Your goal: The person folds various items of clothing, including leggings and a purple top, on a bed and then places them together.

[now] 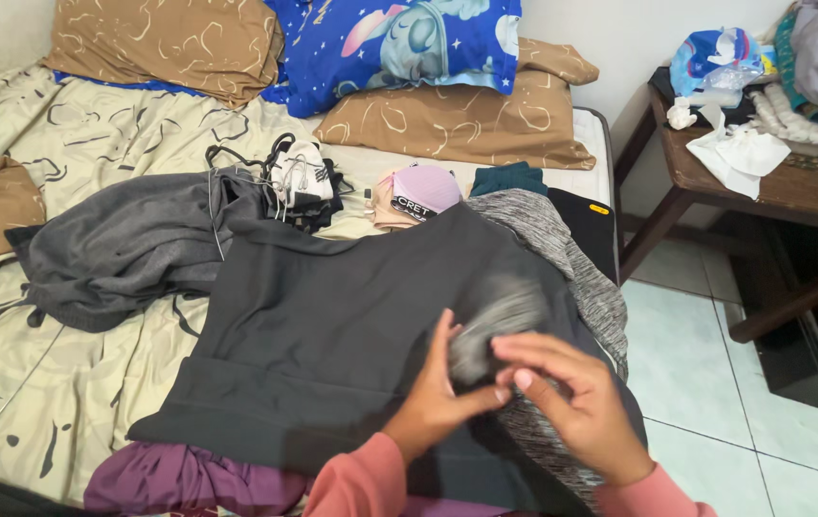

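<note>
Near the bed's edge, both hands, left hand (433, 407) and right hand (576, 407), fingers pinched on a blurred grey cloth bundle (495, 325), loosely enough perhaps to drop it onto the dark grey garment (332, 335).

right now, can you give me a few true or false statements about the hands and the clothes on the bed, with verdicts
1. Both hands hold a small grey heathered piece over the dark grey garment. True; the left hand and right hand meet on it, though it is blurred.
2. The dark grey garment lies on the floor. False; it is spread on the bed.
3. A blue patterned pillow sits at the head of the bed. True.
4. The wooden side table stands left of the bed. False; it is to the right, by the tiled floor.
5. The person wears green sleeves. False; the sleeves are pink.
</note>
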